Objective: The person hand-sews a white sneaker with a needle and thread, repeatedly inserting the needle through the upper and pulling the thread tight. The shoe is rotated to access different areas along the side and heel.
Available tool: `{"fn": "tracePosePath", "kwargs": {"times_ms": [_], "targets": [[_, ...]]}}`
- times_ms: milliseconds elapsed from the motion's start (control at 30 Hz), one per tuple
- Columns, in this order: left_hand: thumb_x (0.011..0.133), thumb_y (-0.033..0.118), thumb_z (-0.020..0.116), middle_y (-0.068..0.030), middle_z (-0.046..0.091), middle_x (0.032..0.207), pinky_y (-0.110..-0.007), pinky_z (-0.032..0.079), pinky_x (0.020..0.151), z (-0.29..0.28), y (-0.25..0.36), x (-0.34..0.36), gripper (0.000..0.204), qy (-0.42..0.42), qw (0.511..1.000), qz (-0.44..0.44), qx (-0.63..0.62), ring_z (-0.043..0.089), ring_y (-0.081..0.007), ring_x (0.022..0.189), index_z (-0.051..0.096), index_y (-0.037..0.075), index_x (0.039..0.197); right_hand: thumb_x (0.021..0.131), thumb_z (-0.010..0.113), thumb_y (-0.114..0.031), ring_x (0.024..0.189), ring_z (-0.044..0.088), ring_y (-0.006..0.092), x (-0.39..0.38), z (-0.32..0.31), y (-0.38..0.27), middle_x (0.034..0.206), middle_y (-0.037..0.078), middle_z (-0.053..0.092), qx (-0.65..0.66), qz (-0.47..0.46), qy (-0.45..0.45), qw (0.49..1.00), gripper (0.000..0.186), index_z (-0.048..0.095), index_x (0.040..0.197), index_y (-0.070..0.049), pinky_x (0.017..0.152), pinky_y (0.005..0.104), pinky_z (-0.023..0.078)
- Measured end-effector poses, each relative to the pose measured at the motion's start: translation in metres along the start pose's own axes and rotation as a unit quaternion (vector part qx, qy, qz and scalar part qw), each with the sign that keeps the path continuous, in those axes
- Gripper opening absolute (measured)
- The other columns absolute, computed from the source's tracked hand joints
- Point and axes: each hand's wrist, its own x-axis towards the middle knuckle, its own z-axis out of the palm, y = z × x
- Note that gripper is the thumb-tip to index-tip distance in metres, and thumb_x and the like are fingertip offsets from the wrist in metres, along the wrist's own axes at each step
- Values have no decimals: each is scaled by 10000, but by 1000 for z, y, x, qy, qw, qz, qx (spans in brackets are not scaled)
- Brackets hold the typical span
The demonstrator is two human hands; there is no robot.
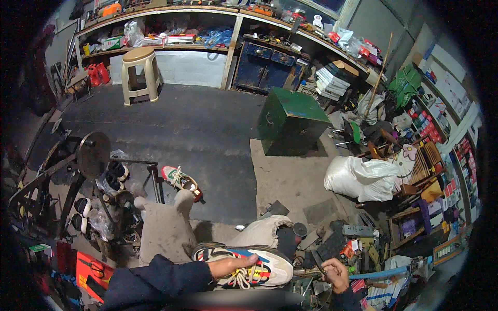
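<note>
A multicoloured sneaker [277, 270] with a pale toe, blue and red panels and cream laces lies sideways at the lower middle, its toe to the right. My left hand [228, 267] grips it across the laces, thumb stretched along the top. At the right, my right hand [337, 276] is closed around a dark, narrow, blade-like tool [317, 257], which points up and left; its exact kind is unclear. The tool is apart from the shoe. Another sneaker [181, 182], white with red and green, stands on the dark mat farther off.
Tools and scraps, among them a grey metal bar [358, 231], crowd the right. A black iron machine with a round disc [94, 155] stands left. Beyond are a green metal box [294, 122], a beige stool [139, 72] and a white sack [358, 178].
</note>
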Motion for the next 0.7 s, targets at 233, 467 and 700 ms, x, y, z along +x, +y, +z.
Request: {"fn": "tracePosePath", "kwargs": {"times_ms": [233, 467, 700], "targets": [[1073, 450, 470, -119, 742, 1150, -297, 616, 781, 4, 0, -2, 520, 53, 998, -15, -15, 749, -188, 921, 652, -7, 1242, 924, 720, -402, 642, 468, 105, -2, 58, -23, 801, 74, 567, 163, 78, -245, 953, 686, 507, 1443, -8, 598, 256, 388], [1077, 371, 496, -147, 741, 1143, -326, 617, 839, 13, -1, 0, 445, 113, 993, -10, -43, 751, -218, 956, 642, -25, 1218, 1066, 479, -421, 456, 283, 51, -55, -17, -3, 630, -45, 367, 386, -156, 118, 901, 439, 387, 728, -156, 376, 228, 239], [1043, 434, 561, -100, 706, 1199, -304, 545, 901, -6, 0, -31, 484, 152, 969, 13, 197, 672, -157, 1030, 652, 18, 1272, 785, 842, -132, 790, 496, 99, 8, 92, 25, 840, 0, 512, -2, -33, 22, 999, 337, 516, 853, -80, 731, 251, 408]]}}
